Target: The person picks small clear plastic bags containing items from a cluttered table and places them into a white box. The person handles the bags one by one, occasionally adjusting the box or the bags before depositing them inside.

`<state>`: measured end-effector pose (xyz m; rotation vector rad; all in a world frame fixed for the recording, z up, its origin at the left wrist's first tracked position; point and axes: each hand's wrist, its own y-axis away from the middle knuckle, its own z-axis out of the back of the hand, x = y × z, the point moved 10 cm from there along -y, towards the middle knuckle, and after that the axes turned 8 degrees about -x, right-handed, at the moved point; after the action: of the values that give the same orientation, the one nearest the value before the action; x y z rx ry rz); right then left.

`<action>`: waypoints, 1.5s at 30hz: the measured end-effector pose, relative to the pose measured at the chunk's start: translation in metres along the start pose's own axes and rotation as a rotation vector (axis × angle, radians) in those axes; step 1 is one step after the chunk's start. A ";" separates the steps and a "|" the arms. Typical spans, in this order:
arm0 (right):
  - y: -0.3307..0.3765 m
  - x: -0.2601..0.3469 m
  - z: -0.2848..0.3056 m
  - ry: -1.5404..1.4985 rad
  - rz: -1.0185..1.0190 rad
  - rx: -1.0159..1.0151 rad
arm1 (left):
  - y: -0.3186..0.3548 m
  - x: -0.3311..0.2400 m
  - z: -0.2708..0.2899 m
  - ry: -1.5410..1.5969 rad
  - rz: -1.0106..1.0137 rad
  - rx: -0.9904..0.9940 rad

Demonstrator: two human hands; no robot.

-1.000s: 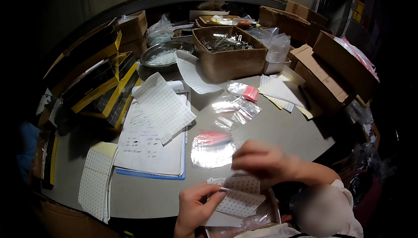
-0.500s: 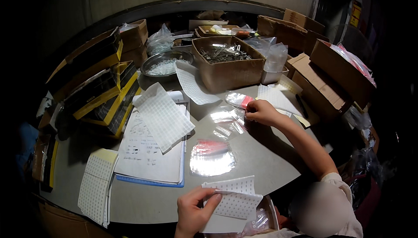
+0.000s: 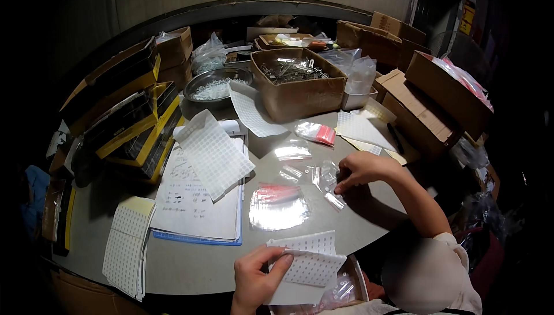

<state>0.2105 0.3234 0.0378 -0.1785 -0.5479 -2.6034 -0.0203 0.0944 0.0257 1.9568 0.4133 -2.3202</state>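
Observation:
My left hand [image 3: 257, 277] is at the bottom edge, thumb and fingers pinched on a white sheet of small stickers [image 3: 309, 263]. Under that sheet lies a clear tray or bag of small parts [image 3: 340, 289]. My right hand [image 3: 360, 169] reaches out over the grey table [image 3: 190, 263], and its fingertips pinch a small clear zip bag [image 3: 329, 175]. More small clear bags [image 3: 293, 152] lie just left of it. A larger shiny bag with a red strip [image 3: 278, 205] rests between my hands.
An open notebook [image 3: 196, 199] with a sticker sheet [image 3: 213, 153] on it lies left. Behind are a cardboard box of metal parts [image 3: 297, 84], a metal bowl [image 3: 216, 84], a red-topped bag [image 3: 317, 133], yellow-black boxes [image 3: 124, 124] and cartons [image 3: 438, 93] at right.
My right hand left the sticker sheet, reached far across the table, then drew back a little onto a small clear bag. My left hand stays holding the sheet.

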 end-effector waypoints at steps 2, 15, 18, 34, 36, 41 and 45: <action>0.011 0.009 -0.008 -0.002 0.045 0.002 | -0.001 0.003 0.000 0.009 -0.067 -0.031; 0.032 0.045 0.004 -0.467 0.355 -0.243 | 0.001 0.004 0.002 0.081 -0.044 -0.056; 0.027 0.049 0.005 -0.521 0.337 -0.322 | 0.001 0.008 0.002 0.079 -0.039 -0.062; 0.006 0.104 -0.001 0.144 0.430 -0.832 | 0.002 0.005 0.005 0.132 -0.034 -0.090; -0.003 0.087 0.000 0.160 0.281 -0.741 | 0.002 0.004 0.006 0.140 -0.048 -0.095; -0.001 0.046 0.027 -0.009 0.139 -0.540 | 0.002 0.005 0.007 0.116 -0.066 -0.092; 0.027 0.019 0.037 -0.108 0.337 -0.596 | 0.001 0.002 0.005 0.104 -0.090 -0.082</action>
<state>0.2072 0.3088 0.0846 -0.5528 0.2275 -2.3555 -0.0250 0.0926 0.0238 2.0670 0.6062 -2.2196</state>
